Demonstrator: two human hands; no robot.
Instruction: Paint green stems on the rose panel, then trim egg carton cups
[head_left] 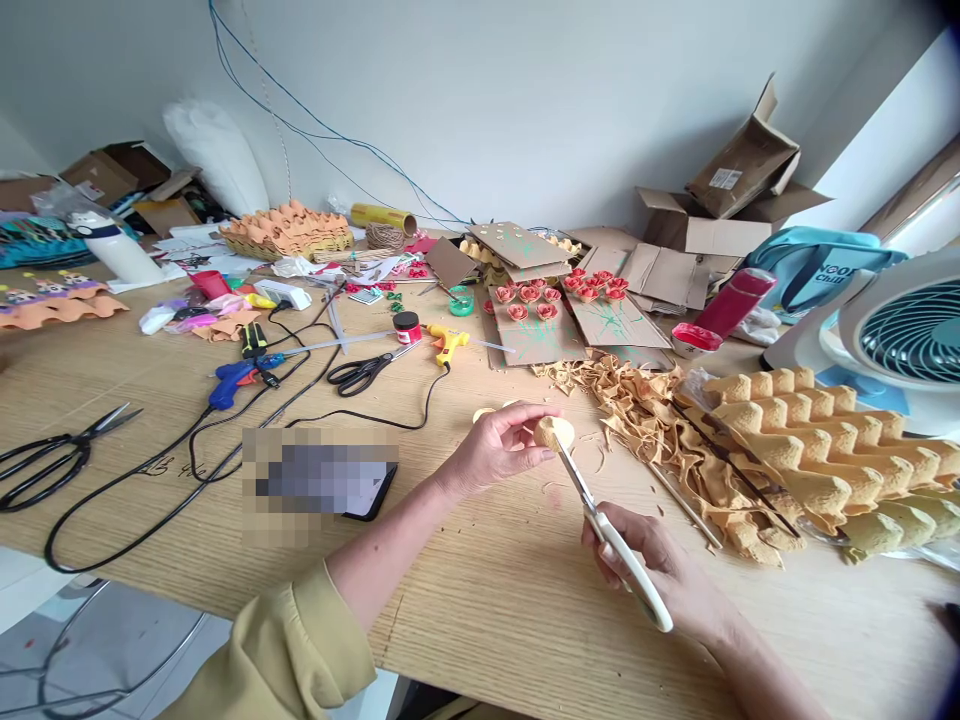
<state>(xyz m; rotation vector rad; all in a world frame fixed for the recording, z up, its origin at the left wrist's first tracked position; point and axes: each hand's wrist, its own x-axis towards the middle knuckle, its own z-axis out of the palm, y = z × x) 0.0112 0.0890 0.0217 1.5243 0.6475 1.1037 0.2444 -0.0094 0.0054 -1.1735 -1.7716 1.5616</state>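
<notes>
Between the thumb and fingers of my left hand (504, 446) is a small cream-yellow egg-carton cup (553, 432), held above the table. My right hand (660, 565) grips white-handled scissors (626, 560). Their blades point up and left, and the tips meet the cup's near side; whether they are cutting into it I cannot tell. Just behind my left hand, small pale yellow pieces (482, 414) lie partly hidden. To the right of the cup spreads a heap of torn egg-carton scraps (637, 410).
Yellow egg trays (817, 440) are stacked at right, near a white fan (892, 330). Cardboard with red paper roses (532, 325) lies at the back. A yellow glue gun (448, 343), a blue glue gun (236, 382), black scissors (56, 460) and a phone (330, 480) occupy the left, with trailing cords.
</notes>
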